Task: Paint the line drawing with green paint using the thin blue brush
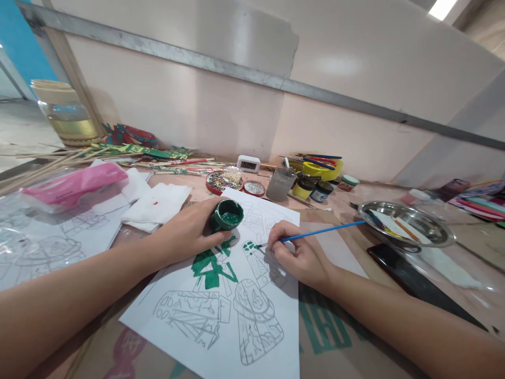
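Left hand (189,227) grasps the green-paint jar (226,217) beside the upper edge of the pencil-drawn sheet (229,330); right hand (295,251) pinches the blue-handled paintbrush (323,230). Excess jar tilt could spill paint.

The left hand (191,226) hides one side of the green jar (228,216). The right hand (298,253) covers a bit of the right edge of the white sheet (221,355), and the sheet's near end is cut off. At the back edge of the bench (373,192), the numbers on the little clock (248,164) are too tiny to read.
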`<state>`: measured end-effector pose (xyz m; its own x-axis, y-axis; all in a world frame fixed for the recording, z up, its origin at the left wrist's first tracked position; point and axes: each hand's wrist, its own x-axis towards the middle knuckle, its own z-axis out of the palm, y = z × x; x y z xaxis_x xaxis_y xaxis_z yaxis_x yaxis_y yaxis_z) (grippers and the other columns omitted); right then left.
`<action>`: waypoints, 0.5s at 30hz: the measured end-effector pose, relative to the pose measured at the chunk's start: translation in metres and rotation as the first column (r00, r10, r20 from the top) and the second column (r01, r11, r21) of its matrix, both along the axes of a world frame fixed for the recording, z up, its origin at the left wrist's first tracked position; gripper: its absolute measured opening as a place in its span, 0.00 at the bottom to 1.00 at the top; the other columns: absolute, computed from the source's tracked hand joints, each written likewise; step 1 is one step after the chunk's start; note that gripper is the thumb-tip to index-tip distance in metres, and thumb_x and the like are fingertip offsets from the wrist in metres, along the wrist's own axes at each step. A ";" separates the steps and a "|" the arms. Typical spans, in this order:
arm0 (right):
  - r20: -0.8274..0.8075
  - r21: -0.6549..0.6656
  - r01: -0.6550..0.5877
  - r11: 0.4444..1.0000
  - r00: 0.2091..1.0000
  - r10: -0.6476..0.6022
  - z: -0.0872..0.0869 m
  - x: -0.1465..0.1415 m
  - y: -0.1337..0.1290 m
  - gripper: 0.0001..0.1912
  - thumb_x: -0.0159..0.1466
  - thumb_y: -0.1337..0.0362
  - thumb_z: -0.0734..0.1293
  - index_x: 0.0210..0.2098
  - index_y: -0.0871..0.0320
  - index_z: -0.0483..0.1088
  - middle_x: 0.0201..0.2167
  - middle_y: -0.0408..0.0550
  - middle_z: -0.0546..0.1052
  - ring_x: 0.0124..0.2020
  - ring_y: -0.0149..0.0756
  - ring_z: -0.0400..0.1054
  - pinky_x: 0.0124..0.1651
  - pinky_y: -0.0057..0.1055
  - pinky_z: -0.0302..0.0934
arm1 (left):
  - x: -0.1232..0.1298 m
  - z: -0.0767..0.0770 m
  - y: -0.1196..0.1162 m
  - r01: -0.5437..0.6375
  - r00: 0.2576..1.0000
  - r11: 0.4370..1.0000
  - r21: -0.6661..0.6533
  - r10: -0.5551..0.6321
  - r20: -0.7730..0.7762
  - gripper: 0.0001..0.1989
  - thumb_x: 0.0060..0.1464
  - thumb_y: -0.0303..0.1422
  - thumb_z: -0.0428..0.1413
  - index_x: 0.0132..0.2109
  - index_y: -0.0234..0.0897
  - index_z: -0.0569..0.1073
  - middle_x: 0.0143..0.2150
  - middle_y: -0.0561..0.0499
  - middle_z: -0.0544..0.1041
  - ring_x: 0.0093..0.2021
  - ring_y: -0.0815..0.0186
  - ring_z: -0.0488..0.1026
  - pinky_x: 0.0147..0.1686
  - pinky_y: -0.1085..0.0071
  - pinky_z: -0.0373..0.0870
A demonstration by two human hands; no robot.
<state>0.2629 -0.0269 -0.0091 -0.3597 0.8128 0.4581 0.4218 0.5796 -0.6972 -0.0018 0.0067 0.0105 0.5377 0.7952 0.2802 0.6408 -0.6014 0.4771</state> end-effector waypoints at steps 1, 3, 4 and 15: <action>-0.003 -0.001 0.000 1.000 1.000 0.000 0.000 0.000 0.000 0.06 0.57 0.69 0.59 0.29 0.56 0.67 0.23 0.43 0.72 0.24 0.33 0.66 0.26 0.28 0.61 | 0.000 0.000 0.000 -0.001 1.000 1.000 -0.001 0.001 0.000 0.24 0.61 0.45 0.57 0.60 0.40 0.65 0.57 0.44 0.76 0.56 0.52 0.73 0.54 0.56 0.69; -0.005 -0.009 -0.009 1.000 1.000 0.009 0.000 0.000 0.000 0.06 0.57 0.69 0.60 0.28 0.56 0.67 0.24 0.43 0.72 0.24 0.33 0.66 0.26 0.27 0.61 | 0.000 0.000 -0.001 -0.006 1.000 1.000 -0.002 0.006 -0.003 0.24 0.61 0.45 0.57 0.59 0.40 0.66 0.57 0.44 0.76 0.56 0.52 0.73 0.54 0.56 0.69; -0.003 -0.015 -0.015 1.000 1.000 0.015 0.000 0.000 0.001 0.05 0.56 0.69 0.60 0.28 0.56 0.67 0.24 0.43 0.72 0.24 0.33 0.66 0.27 0.27 0.61 | 0.000 0.000 -0.001 -0.008 1.000 1.000 -0.001 0.008 -0.005 0.24 0.61 0.45 0.57 0.59 0.40 0.66 0.57 0.44 0.76 0.56 0.52 0.73 0.54 0.56 0.69; -0.008 -0.019 -0.014 1.000 1.000 0.014 0.000 0.001 0.001 0.05 0.55 0.69 0.61 0.27 0.55 0.67 0.23 0.43 0.71 0.25 0.34 0.65 0.27 0.28 0.60 | 0.000 0.001 -0.002 -0.013 1.000 1.000 0.018 0.013 0.000 0.24 0.61 0.45 0.57 0.60 0.40 0.66 0.58 0.43 0.77 0.56 0.51 0.74 0.54 0.57 0.70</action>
<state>0.2642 -0.0261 -0.0087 -0.3676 0.8165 0.4451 0.4086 0.5718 -0.7114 -0.0017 0.0050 0.0111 0.5273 0.7971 0.2944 0.6489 -0.6014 0.4660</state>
